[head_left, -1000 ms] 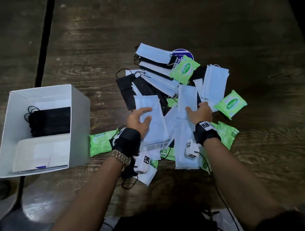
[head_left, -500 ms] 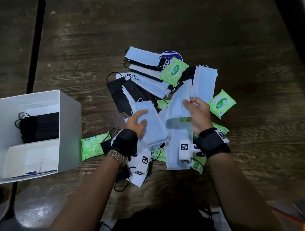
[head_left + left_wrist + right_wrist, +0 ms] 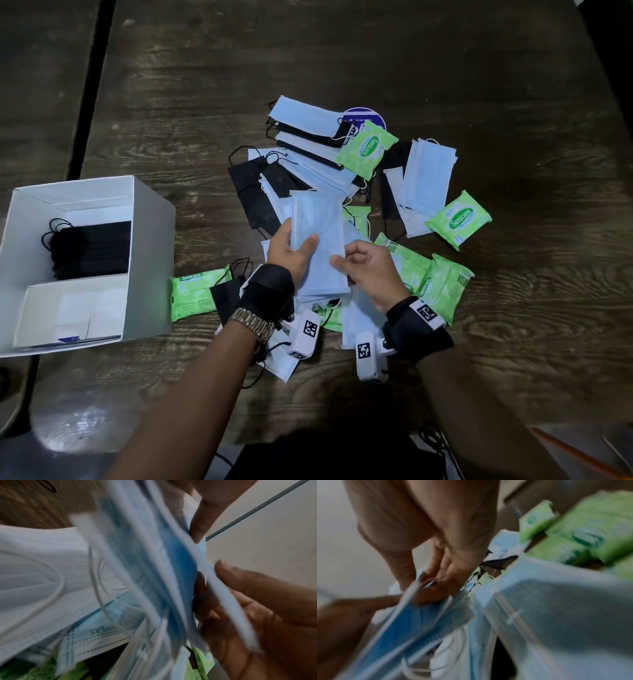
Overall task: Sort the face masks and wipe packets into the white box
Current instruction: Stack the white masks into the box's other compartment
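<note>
A stack of light blue face masks (image 3: 320, 240) is lifted above the pile on the table. My left hand (image 3: 291, 250) grips its left edge, thumb on top. My right hand (image 3: 359, 263) pinches the stack's right edge; the blurred right wrist view shows its fingers (image 3: 436, 582) closed on blue masks (image 3: 412, 626). In the left wrist view my thumb (image 3: 243, 577) presses on the blue masks (image 3: 154, 574). The white box (image 3: 150, 240) stands at the left and holds black masks (image 3: 92, 250) in its far compartment. Green wipe packets (image 3: 457, 219) lie among the pile.
More blue, white and black masks (image 3: 253, 192) spread over the dark wooden table (image 3: 513, 102). One green packet (image 3: 193, 291) lies just right of the box. A round purple item (image 3: 364, 114) shows at the pile's far edge.
Both hands lifted off the pile. The right hand carried its blue mask leftward onto the masks in the left hand, and both hands now hold one stack together.
</note>
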### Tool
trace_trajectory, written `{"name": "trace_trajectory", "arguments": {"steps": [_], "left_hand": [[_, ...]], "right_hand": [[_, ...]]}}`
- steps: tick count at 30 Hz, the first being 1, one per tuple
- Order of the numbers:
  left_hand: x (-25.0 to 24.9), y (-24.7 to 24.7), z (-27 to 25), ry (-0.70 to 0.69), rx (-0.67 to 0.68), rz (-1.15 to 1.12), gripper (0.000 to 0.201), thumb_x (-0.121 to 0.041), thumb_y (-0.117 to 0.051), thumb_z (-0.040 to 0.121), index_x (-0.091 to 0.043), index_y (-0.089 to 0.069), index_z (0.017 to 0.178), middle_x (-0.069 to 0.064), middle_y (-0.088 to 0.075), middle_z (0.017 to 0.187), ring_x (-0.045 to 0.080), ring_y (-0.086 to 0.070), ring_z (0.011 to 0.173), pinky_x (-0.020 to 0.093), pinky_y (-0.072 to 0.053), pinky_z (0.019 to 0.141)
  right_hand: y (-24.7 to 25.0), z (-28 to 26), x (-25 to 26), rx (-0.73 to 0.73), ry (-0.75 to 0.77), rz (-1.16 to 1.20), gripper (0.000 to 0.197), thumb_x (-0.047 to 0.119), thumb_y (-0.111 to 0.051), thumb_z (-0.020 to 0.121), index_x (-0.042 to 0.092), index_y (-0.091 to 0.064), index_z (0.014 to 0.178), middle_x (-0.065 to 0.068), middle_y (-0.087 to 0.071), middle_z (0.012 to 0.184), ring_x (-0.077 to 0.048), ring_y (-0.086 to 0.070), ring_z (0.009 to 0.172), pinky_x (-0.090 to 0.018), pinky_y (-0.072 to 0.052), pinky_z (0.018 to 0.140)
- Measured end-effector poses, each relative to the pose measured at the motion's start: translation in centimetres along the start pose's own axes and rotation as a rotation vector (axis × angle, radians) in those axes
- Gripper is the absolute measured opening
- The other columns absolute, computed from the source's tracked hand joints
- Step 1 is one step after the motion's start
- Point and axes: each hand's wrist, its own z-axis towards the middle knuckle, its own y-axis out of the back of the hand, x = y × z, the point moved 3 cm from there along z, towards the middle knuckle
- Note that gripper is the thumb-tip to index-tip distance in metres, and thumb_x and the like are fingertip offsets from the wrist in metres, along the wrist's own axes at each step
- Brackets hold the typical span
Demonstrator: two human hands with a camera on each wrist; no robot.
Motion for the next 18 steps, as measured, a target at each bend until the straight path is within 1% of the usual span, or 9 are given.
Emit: {"name": "trace_trajectory", "arguments": {"steps": [2, 4, 6, 8, 10, 13, 15, 17, 18], "left_hand": [[-0.1, 0.3, -0.1, -0.035, -0.049, 0.070, 0.034, -0.004, -0.062, 0.091, -0.012, -0.049, 0.120, 0.002, -0.065, 0.106, -0.001, -0.065, 0.089, 0.022, -0.056, 0.076], [-0.2, 1.1, -0.1, -0.061, -0.082, 0.058, 0.055, -0.007, -0.066, 0.088, -0.018, -0.037, 0.134, 0.006, -0.061, 0.119, 0.010, -0.065, 0.100, 0.030, -0.057, 0.082], [-0.3, 1.6, -0.1, -0.050, -0.111, -0.008, 0.074, -0.008, -0.070, 0.086, -0.029, -0.027, 0.143, 0.006, -0.059, 0.124, 0.015, -0.065, 0.104, 0.033, -0.059, 0.080], [-0.6, 1.8, -0.2, 0.004, -0.143, -0.104, 0.083, -0.008, -0.073, 0.084, -0.038, -0.024, 0.144, 0.007, -0.064, 0.118, 0.018, -0.067, 0.102, 0.040, -0.059, 0.080], [-1.0, 2.8, 0.2, 0.027, -0.186, -0.196, 0.085, -0.004, -0.075, 0.081, -0.032, -0.028, 0.146, -0.001, -0.066, 0.117, 0.015, -0.067, 0.103, 0.044, -0.057, 0.085], [-2.3, 6.3, 0.8, -0.010, -0.243, -0.134, 0.075, -0.012, -0.082, 0.072, -0.031, -0.047, 0.135, -0.004, -0.059, 0.130, 0.016, -0.059, 0.118, 0.045, -0.051, 0.098], [-3.1, 9.1, 1.1, -0.039, -0.216, -0.018, 0.058, -0.015, -0.084, 0.070, -0.034, -0.061, 0.119, -0.001, -0.063, 0.125, 0.020, -0.060, 0.116, 0.048, -0.051, 0.098], [-3.7, 12.2, 1.5, -0.028, -0.176, 0.053, 0.047, -0.011, -0.084, 0.070, -0.029, -0.066, 0.110, 0.002, -0.070, 0.112, 0.023, -0.067, 0.103, 0.049, -0.055, 0.090], [-4.0, 13.7, 1.5, -0.022, -0.163, 0.083, 0.045, -0.011, -0.084, 0.070, -0.027, -0.067, 0.108, 0.004, -0.071, 0.107, 0.025, -0.068, 0.097, 0.049, -0.056, 0.088]], "right_hand": [[0.2, 0.3, -0.3, -0.080, 0.054, -0.203, 0.043, 0.035, -0.086, 0.074, 0.013, -0.062, 0.101, 0.001, -0.064, 0.094, -0.013, -0.059, 0.077, -0.030, -0.051, 0.069], [0.2, 0.4, -0.5, -0.092, 0.044, -0.282, 0.077, 0.053, -0.088, 0.063, 0.031, -0.050, 0.126, 0.007, -0.053, 0.123, -0.009, -0.057, 0.105, -0.027, -0.050, 0.083], [-0.5, 0.2, -0.7, 0.027, -0.061, -0.209, 0.089, 0.053, -0.088, 0.061, 0.032, -0.042, 0.134, 0.005, -0.049, 0.133, -0.011, -0.051, 0.120, -0.029, -0.045, 0.094], [-1.3, 0.3, -1.4, 0.178, -0.121, -0.082, 0.065, 0.038, -0.088, 0.070, 0.020, -0.057, 0.124, -0.001, -0.065, 0.126, -0.020, -0.062, 0.116, -0.036, -0.051, 0.095], [-1.9, 0.3, -0.9, 0.222, -0.081, -0.067, 0.039, 0.017, -0.085, 0.077, 0.011, -0.067, 0.111, -0.008, -0.075, 0.106, -0.027, -0.071, 0.098, -0.037, -0.058, 0.082], [-2.4, 0.9, 0.6, 0.311, 0.043, -0.254, 0.028, 0.009, -0.082, 0.079, 0.007, -0.069, 0.103, -0.002, -0.075, 0.089, -0.015, -0.070, 0.076, -0.028, -0.054, 0.066], [-2.6, 1.6, 1.5, 0.355, 0.078, -0.328, 0.032, 0.011, -0.084, 0.077, 0.011, -0.070, 0.106, 0.003, -0.076, 0.098, -0.010, -0.072, 0.088, -0.026, -0.055, 0.077], [-3.0, 2.6, 2.0, 0.301, 0.086, -0.271, 0.033, 0.017, -0.087, 0.074, 0.014, -0.071, 0.103, -0.001, -0.075, 0.103, -0.015, -0.070, 0.097, -0.034, -0.054, 0.090], [-3.5, 3.0, 2.2, 0.264, 0.090, -0.202, 0.030, 0.019, -0.087, 0.073, 0.012, -0.070, 0.098, -0.007, -0.074, 0.099, -0.018, -0.069, 0.094, -0.040, -0.054, 0.089]]}}
